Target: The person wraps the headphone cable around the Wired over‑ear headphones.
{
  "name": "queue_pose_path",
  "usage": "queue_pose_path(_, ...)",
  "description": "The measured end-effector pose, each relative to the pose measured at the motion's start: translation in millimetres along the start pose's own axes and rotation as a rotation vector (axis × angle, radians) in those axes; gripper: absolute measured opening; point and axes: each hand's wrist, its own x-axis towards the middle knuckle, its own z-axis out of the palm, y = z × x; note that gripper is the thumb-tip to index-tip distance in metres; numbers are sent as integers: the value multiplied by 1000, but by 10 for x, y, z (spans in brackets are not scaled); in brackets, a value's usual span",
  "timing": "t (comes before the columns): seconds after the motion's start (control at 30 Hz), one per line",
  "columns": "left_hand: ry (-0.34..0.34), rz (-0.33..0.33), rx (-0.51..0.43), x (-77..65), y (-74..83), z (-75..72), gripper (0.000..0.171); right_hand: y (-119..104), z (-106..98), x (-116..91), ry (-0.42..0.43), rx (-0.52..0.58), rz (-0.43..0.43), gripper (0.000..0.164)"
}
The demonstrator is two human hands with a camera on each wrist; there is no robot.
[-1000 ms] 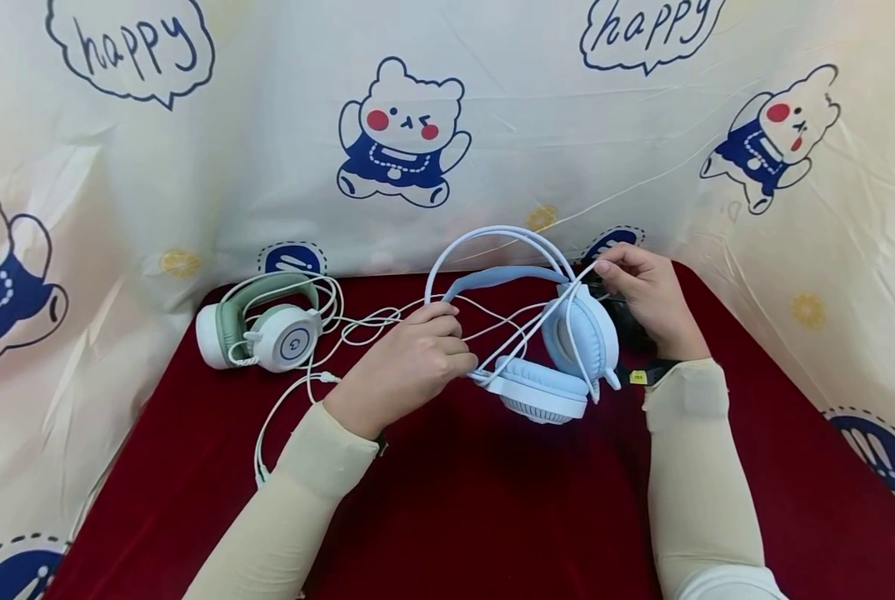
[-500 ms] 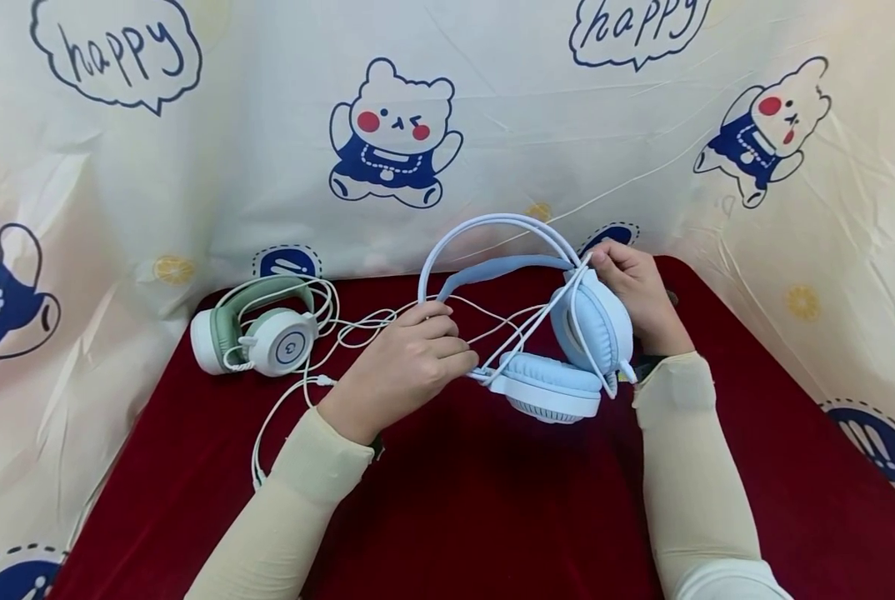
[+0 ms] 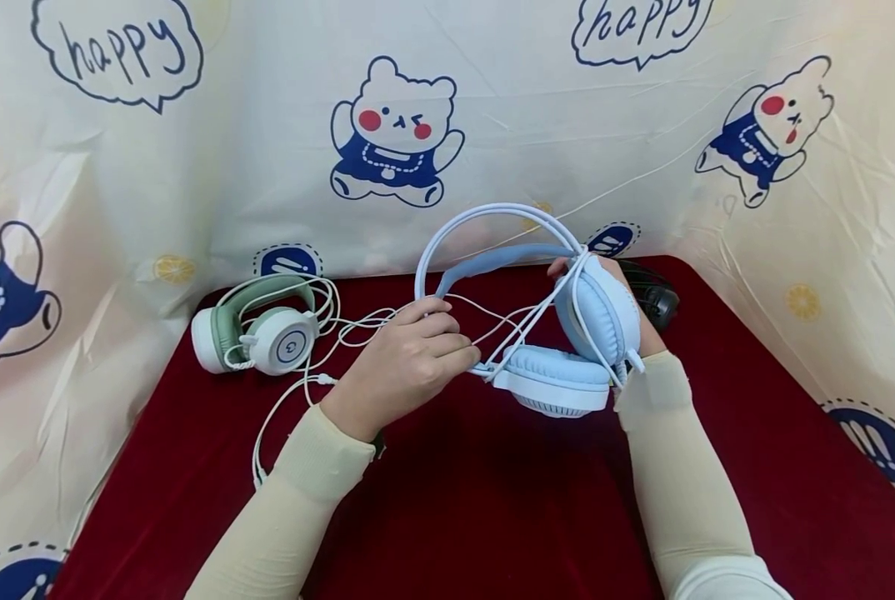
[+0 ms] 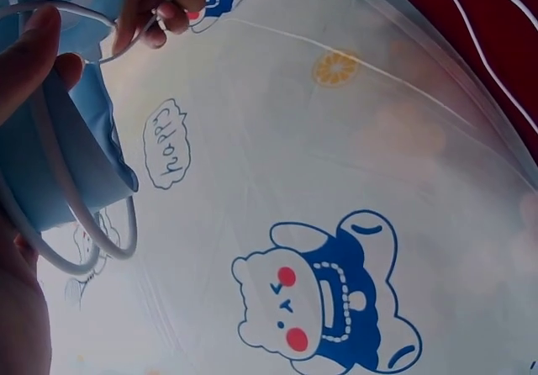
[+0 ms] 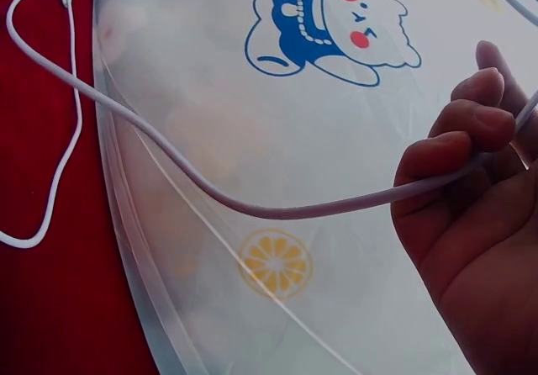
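A light-blue headset [image 3: 556, 367] hangs above the red cloth, its headband arched at the top. My left hand [image 3: 410, 362] grips it at the left side, where the headband comes down. White cable [image 3: 539, 312] runs across the headset in several strands and loops round the right ear cup [image 3: 620, 308]. Behind that ear cup, my right hand [image 5: 471, 198] is largely hidden in the head view. The right wrist view shows its curled fingers round the cable [image 5: 286, 213], which curves away to the left.
On the left of the red cloth [image 3: 492, 517] lies a green and white headset [image 3: 286, 346], with loose white cable [image 3: 346, 329] trailing toward the middle. Something black [image 3: 657, 300] lies at the back right. A printed curtain [image 3: 507, 125] stands behind and at both sides.
My right hand has gone from the right of the headset to behind its right ear cup, drawing the cable along. The headset has risen and shifted slightly right. My left hand keeps its grip.
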Motion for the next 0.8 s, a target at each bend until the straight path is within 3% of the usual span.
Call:
queue_pose_path(0.23,34,-39,-44,2,-3,8,22,16,66,-40,-158,-57,-235,22)
queue_pose_path(0.33,61,-48,-62,-1,4,4,21,128,19,37,-345,98,-366,26)
queue_pose_path(0.43,92,-57,-75,-5,13,3,19,241,-85,196,-600,314,-326,32)
queue_pose_path(0.5,112,-67,-76,-8,16,7,18,366,-206,348,-767,421,-232,31)
queue_pose_path(0.57,133,-77,-70,-8,17,14,16,521,-342,474,-875,476,-78,34)
queue_pose_path(0.6,145,-81,-63,-7,17,17,14,604,-395,519,-873,483,-8,35)
queue_pose_path(0.63,157,-85,-56,-5,17,20,13,684,-421,532,-809,421,17,37)
queue_pose_path(0.7,183,-92,-36,2,18,21,11,781,-403,521,-605,290,119,35)
queue_pose_path(0.8,216,-104,-4,15,22,18,10,781,-246,368,-273,59,189,31)
